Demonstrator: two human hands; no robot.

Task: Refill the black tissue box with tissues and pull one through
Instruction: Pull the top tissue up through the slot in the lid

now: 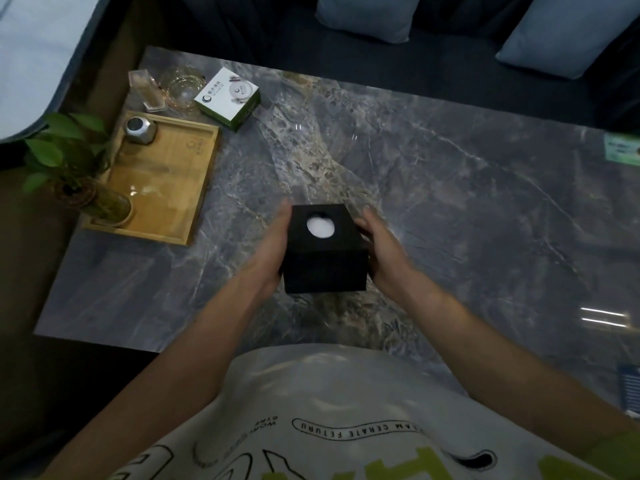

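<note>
The black tissue box (325, 268) is a cube with a round hole in its top, over the middle of the grey marble table (450, 188). White tissue (320, 227) shows inside the hole and does not stick out of it. My left hand (273, 244) presses flat against the box's left side. My right hand (379, 247) clasps its right side. Both hands hold the box between them. I cannot tell whether its base rests on the table or is slightly lifted.
A wooden tray (162, 174) at the table's left carries a metal tin (140, 130) and a potted plant (79, 174). Behind it stand glassware (180, 86) and a white-and-green carton (228, 97). A dark sofa with pale cushions (367, 15) lies beyond the table.
</note>
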